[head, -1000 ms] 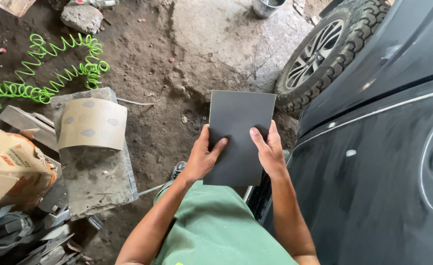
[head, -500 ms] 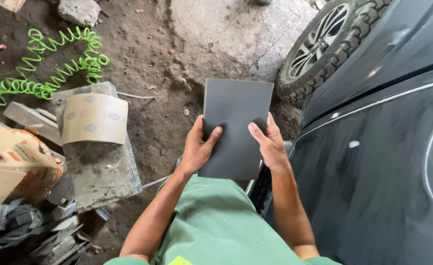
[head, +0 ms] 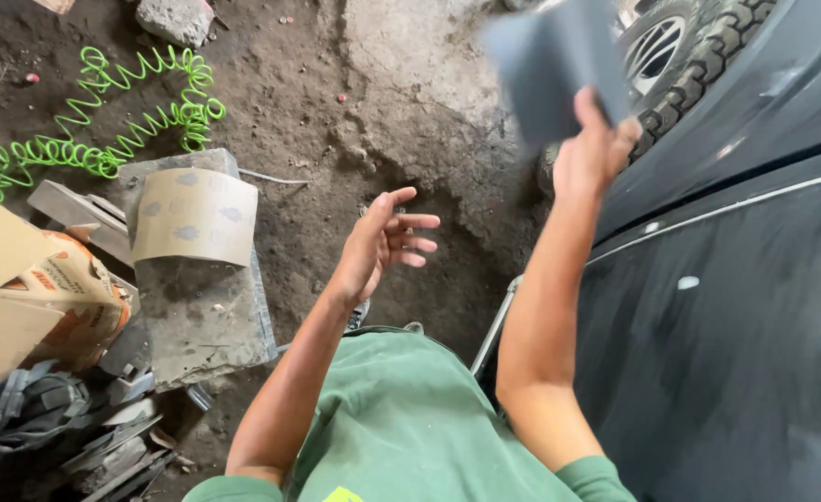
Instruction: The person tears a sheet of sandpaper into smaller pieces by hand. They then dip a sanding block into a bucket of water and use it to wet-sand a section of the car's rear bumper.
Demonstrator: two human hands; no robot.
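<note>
While left hand (head: 387,237) opens, right hand (head: 595,149) grips sheet (head: 550,70)

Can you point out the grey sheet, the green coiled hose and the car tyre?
grey sheet (head: 545,70), head view, middle of its face.
green coiled hose (head: 141,121), head view, a middle coil.
car tyre (head: 708,60), head view, tread.

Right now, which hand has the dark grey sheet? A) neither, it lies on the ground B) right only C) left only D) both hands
B: the right hand alone grips the dark grey sheet, raised near the car tyre, while the left hand hangs open and empty above the dirt floor.
</note>
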